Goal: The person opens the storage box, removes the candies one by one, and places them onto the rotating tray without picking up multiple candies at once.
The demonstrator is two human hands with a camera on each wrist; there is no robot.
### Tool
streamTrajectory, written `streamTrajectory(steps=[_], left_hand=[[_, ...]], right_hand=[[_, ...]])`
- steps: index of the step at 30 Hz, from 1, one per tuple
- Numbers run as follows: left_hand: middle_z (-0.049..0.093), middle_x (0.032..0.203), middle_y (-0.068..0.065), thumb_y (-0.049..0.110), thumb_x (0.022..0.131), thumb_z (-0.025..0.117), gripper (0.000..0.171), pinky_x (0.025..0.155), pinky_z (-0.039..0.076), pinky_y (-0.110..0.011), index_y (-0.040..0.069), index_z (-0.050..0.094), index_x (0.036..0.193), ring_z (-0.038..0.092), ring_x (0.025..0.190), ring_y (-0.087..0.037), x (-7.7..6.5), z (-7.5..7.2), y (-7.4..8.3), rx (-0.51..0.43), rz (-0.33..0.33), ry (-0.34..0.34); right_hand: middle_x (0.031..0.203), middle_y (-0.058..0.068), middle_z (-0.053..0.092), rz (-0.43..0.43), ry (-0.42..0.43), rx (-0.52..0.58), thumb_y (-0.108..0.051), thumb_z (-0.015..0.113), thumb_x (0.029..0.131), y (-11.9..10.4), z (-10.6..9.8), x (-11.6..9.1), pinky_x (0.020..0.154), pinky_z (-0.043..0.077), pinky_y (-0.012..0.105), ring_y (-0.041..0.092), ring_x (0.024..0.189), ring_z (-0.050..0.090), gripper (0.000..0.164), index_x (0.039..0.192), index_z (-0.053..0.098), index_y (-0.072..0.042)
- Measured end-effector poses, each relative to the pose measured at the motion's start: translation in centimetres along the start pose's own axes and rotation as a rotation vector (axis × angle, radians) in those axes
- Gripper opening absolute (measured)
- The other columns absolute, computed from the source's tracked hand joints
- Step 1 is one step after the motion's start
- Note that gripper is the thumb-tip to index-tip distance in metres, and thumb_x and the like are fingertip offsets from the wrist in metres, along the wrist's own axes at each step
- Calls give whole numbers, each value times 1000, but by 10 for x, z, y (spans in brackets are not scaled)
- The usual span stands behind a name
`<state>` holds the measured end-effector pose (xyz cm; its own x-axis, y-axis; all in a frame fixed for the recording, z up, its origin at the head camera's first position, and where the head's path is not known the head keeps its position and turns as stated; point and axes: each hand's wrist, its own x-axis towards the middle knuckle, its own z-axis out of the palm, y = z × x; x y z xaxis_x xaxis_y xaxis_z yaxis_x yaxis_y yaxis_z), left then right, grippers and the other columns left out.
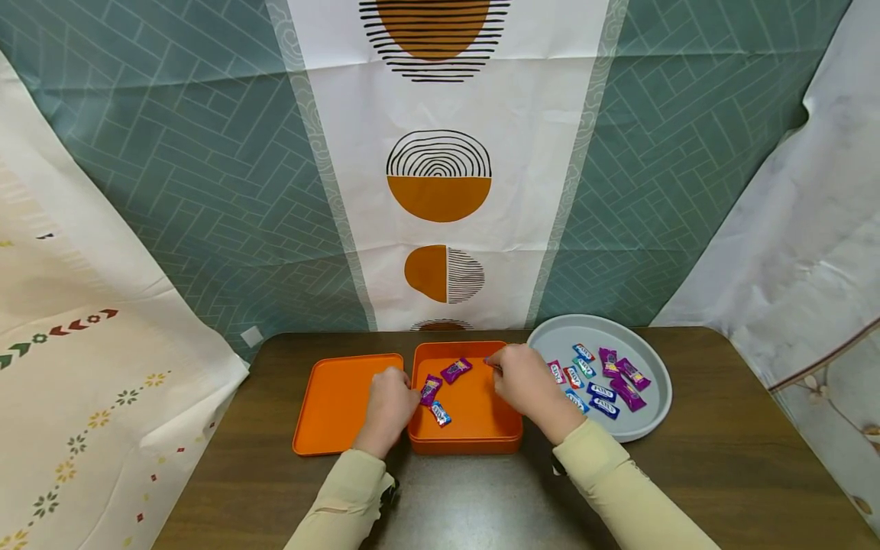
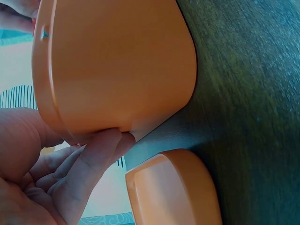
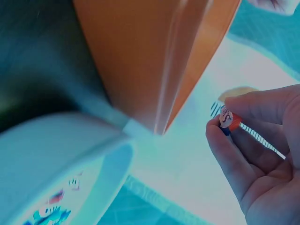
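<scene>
An orange box (image 1: 467, 447) stands in the middle of the table, with two purple-wrapped candies (image 1: 457, 370) and a blue-and-white one (image 1: 440, 414) inside. My left hand (image 1: 388, 405) grips its left wall, thumb at the rim and fingers against the outside, as the left wrist view shows. Over the box's right side, my right hand (image 1: 522, 378) pinches a small wrapped candy (image 3: 229, 119) between thumb and forefinger. Its wrapper shows white, red and some dark blue. Most of this candy is hidden by the fingers in the head view.
A round grey tray (image 1: 656, 397) to the right holds several candies in purple, blue, red and green wrappers. Left of the box lies an orange lid (image 1: 337, 397). Patterned cloth (image 1: 440, 114) hangs behind the brown table (image 1: 722, 428).
</scene>
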<state>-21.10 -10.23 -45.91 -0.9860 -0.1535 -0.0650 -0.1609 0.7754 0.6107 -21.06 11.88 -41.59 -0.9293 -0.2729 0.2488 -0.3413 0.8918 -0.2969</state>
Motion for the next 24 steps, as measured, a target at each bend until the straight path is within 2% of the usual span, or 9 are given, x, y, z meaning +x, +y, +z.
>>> streamTrajectory(steps=[4, 10, 15, 19, 24], left_hand=[[59, 56, -4, 13, 78, 73, 11, 43, 48, -19, 3, 71, 74, 53, 45, -15, 0, 0, 0, 3, -4, -1], [63, 61, -5, 13, 77, 74, 10, 46, 50, -19, 3, 71, 75, 55, 48, -13, -1, 1, 0, 0, -11, -3], [59, 55, -5, 12, 78, 73, 14, 40, 45, -19, 4, 68, 67, 52, 44, -15, -1, 1, 0, 5, 1, -3], [57, 52, -4, 12, 77, 73, 15, 38, 42, -18, 5, 67, 65, 50, 42, -16, 0, 1, 1, 13, 5, 4], [60, 56, -5, 13, 78, 73, 12, 42, 47, -19, 4, 70, 70, 53, 44, -15, 1, 0, 1, 15, -11, -7]], right_hand=[[92, 4, 72, 15, 49, 13, -11, 67, 80, 14, -7, 0, 76, 57, 34, 20, 81, 67, 17, 94, 75, -9], [92, 6, 73, 72, 56, 26, -13, 65, 82, 39, -18, -6, 68, 57, 36, 20, 75, 66, 18, 97, 75, -9], [89, 8, 73, 81, 75, 17, -10, 65, 80, 65, -24, -16, 59, 55, 35, 17, 63, 62, 17, 94, 75, -9], [90, 9, 73, 120, 41, 25, -9, 64, 79, 84, -25, -25, 64, 56, 38, 18, 68, 63, 18, 93, 75, -7], [86, 8, 72, 175, -56, -3, -7, 65, 76, 103, -27, -38, 68, 54, 41, 20, 76, 62, 14, 86, 75, -7]])
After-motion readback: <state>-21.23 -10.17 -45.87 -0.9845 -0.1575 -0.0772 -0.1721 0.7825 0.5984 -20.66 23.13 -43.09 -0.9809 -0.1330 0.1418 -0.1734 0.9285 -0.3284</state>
